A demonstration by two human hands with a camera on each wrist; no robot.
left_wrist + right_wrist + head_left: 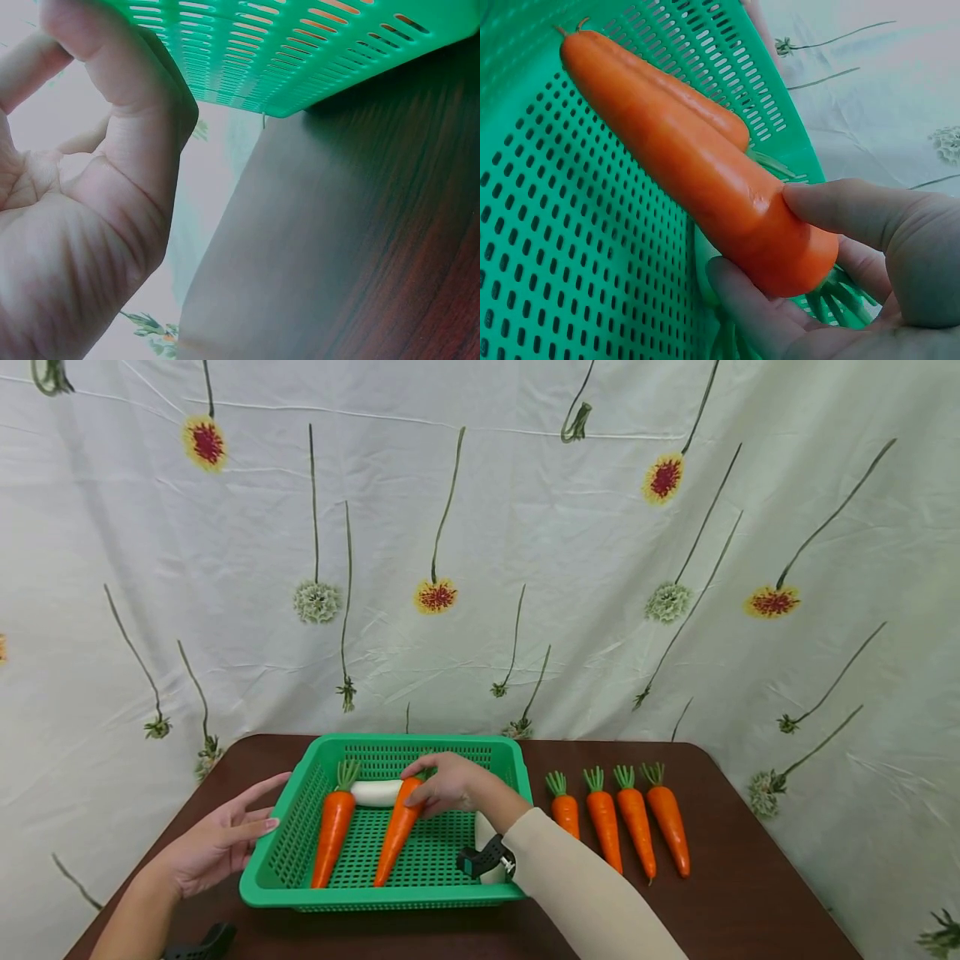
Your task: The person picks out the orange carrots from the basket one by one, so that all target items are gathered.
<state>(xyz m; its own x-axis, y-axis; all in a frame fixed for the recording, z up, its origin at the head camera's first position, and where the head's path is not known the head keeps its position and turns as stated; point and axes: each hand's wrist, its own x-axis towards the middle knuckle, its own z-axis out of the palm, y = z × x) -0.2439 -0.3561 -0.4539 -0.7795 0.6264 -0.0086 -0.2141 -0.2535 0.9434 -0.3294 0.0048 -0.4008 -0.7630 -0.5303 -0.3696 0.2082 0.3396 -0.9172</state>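
The right hand (450, 783) is holding a carrot (400, 833) inside the green basket (258, 878); its grip is pinching the thick upper end between the thumb and curled fingers. This carrot is showing a vivid orange, and its long body is tapering from a broad, rounded shoulder to a narrow tip with thin, root-like strands. Its skin is looking smooth and glossy, with a pale highlight and a small blemish near the thumb, and green stalks are sprouting from its crown among the fingers. Whether its tip is touching the basket floor, I cannot tell.

The left hand (219, 842) is standing at the basket's left side, its grip spread wide with nothing between thumb and fingers; the thumb is overlapping the rim, though contact is hard to judge.

The basket is looking like plastic, rectangular with rounded corners, and rows of slots are piercing its walls and floor. A second carrot (333, 837) is leaning along its left side, and a smooth white root (373, 792) is lying toward the back. Four more carrots (633, 828) are lying in a row on the dark, wood-grained table (723, 852), while a wrinkled, flower-printed cloth (555, 527) is hanging behind.
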